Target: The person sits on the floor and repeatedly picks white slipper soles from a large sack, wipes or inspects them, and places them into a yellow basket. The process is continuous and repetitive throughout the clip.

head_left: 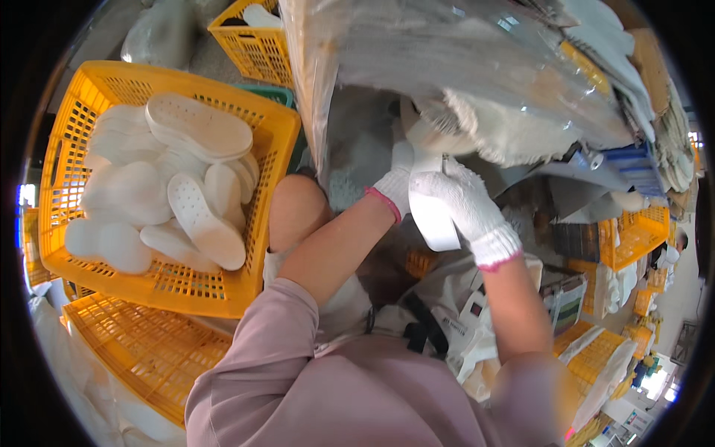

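While my right hand point(460, 201), in its white knitted glove with a pink cuff, is closing around a flat white foam insole point(436, 216), I am feeling how little there is to it: I judge it very light, bendy rather than stiff, and likely to flop if I am pinching only one end. It is hanging lengthwise between my two hands, just above my lap, its lower end poking out below my right palm. My left hand point(396, 188), gloved the same way, is reaching up beside it with the fingers curled at the insole's upper part; whether it is truly gripping or only steadying, I cannot tell, since the right glove is covering the contact. I am thinking the best hold is across the middle, thumb on one face and fingers on the other, because the knit should be giving good friction on the foam and nothing here looks breakable. Overhead, a big clear plastic bag point(417, 59) of pale fleecy pieces is sagging toward my hands. To my left, a yellow plastic lattice crate point(82, 97) is holding a loose heap of white perforated insoles point(197, 127).
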Demonstrator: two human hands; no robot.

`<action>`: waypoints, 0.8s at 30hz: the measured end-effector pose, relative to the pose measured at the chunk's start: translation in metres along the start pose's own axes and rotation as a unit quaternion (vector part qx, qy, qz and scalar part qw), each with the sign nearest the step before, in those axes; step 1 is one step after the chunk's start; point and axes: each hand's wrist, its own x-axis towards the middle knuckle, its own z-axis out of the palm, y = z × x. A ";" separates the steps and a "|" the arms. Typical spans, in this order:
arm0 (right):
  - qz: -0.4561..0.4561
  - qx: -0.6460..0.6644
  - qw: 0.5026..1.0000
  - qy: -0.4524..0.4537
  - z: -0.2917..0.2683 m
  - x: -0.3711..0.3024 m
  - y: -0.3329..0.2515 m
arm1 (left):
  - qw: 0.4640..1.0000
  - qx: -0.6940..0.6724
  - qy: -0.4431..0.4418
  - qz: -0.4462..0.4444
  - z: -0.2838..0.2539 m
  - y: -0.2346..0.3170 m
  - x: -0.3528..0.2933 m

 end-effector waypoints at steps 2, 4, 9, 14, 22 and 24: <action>-0.140 -0.233 0.962 0.036 0.014 -0.026 0.001 | 1.000 -0.005 -0.001 -0.003 -0.002 -0.012 -0.009; -0.312 -0.441 0.831 0.136 0.024 -0.058 0.016 | 0.999 -0.015 0.016 -0.030 -0.005 -0.020 -0.019; -0.213 -0.434 0.846 0.227 0.025 -0.065 0.041 | 0.995 -0.033 0.089 -0.002 0.004 -0.006 -0.019; -0.293 -0.442 0.807 0.259 0.016 -0.012 0.022 | 0.995 0.015 0.101 0.006 0.002 0.020 0.006; -0.307 -0.426 0.803 0.283 0.013 -0.008 0.033 | 0.970 0.190 0.146 0.039 0.003 0.027 -0.024; -0.270 -0.417 0.822 0.277 0.013 -0.008 0.045 | 0.964 0.212 0.154 -0.041 0.001 0.026 -0.023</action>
